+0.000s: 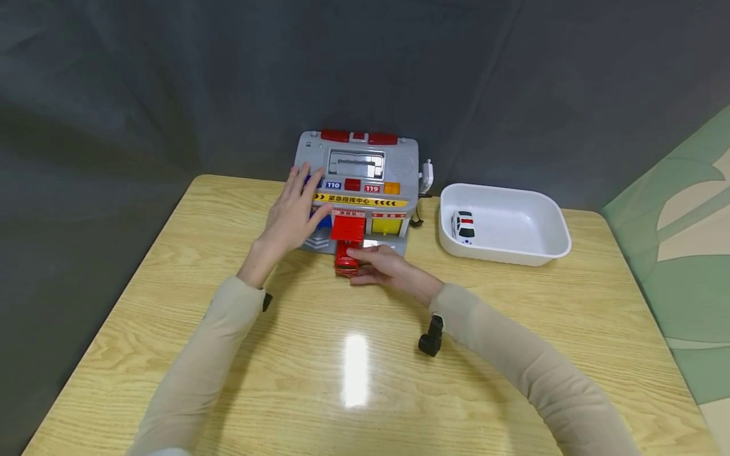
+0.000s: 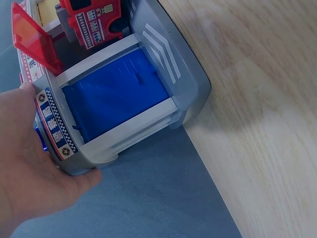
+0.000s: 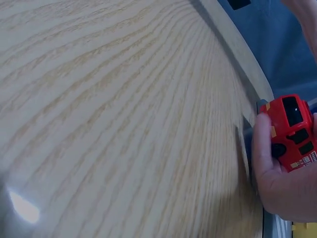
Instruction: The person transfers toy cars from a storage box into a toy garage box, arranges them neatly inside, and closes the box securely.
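A grey toy emergency station [image 1: 402,164] stands at the table's back edge, its red middle door [image 1: 348,228] swung up. My right hand [image 1: 388,266] pinches a small red toy fire truck [image 1: 346,258] at that doorway, the truck's far part lying under the raised door. In the right wrist view, thumb and fingers lie on opposite sides of the fire truck [image 3: 292,124]. With fingers spread, my left hand [image 1: 289,215] rests on the left part of the station's sloped top. The left wrist view shows the blue door [image 2: 116,94] closed beside the fire truck [image 2: 96,25].
Right of the station is a white plastic bin [image 1: 513,253] with a white toy car [image 1: 464,225] inside. A yellow door [image 1: 386,226] closes the station's right bay, and a white handle [image 1: 426,176] sticks out at its side. Dark cloth [image 1: 365,63] hangs behind the table [image 1: 296,380].
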Tool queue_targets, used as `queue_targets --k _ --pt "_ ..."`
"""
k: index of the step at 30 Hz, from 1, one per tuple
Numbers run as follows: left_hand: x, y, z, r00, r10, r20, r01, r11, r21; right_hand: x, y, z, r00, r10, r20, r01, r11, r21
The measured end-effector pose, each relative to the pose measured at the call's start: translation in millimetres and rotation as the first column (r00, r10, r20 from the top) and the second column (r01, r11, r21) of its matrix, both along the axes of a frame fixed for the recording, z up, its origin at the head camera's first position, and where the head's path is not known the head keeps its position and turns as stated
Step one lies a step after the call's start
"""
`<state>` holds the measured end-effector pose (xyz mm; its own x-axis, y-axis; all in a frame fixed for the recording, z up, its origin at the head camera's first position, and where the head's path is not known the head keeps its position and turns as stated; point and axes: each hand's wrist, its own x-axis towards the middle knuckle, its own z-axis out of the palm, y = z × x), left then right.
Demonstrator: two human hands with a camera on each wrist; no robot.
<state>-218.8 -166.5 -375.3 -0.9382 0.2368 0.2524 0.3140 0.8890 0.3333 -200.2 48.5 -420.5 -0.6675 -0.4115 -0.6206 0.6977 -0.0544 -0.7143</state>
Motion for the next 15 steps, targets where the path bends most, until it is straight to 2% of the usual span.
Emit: queue_targets --k 9,15 --pt "-0.6 -0.3 -1.3 1.000 0.000 -0.003 0.000 1.000 -0.001 1.2 -2.0 0.0 0.997 -0.080 -0.007 0.080 0.996 -0.043" --pt "-1.2 -1.3 -2.8 1.000 -0.004 -0.014 0.005 1.000 0.010 -1.8 -2.1 1.6 0.992 -0.119 0.028 0.122 0.988 -0.098"
